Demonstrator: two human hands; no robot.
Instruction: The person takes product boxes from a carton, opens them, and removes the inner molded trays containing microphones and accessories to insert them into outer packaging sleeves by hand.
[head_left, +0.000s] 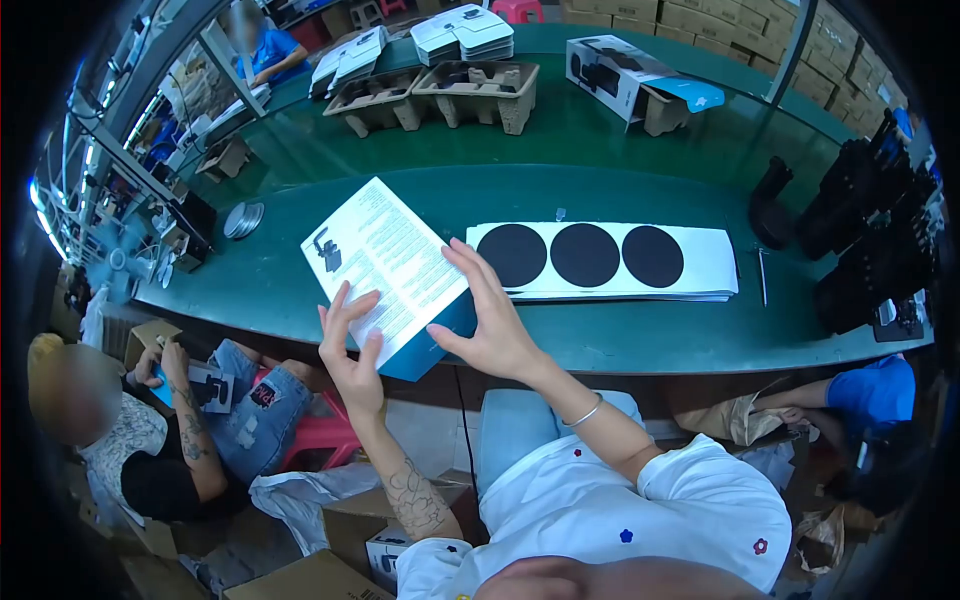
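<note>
A white and blue box [400, 235] leans at the near edge of the table [620, 335], a bit left of the middle. The left hand [352, 350] touches its near left side and the right hand [495, 325] its right side. Both have their fingers spread, and I cannot tell if either grip is tight. The box's back and underside are hidden, and its words are too small to read. The black things [850, 205] on the far right are dark and hard to make out. A person in blue [870, 390] on the right is mostly cut off. The table is green and shiny. On it, right of the box, lie white sheets [710, 250] with three black circles [584, 255]. Brown trays [500, 78] sit farther back, and brown cartons [720, 30] are piled at the far right
</note>
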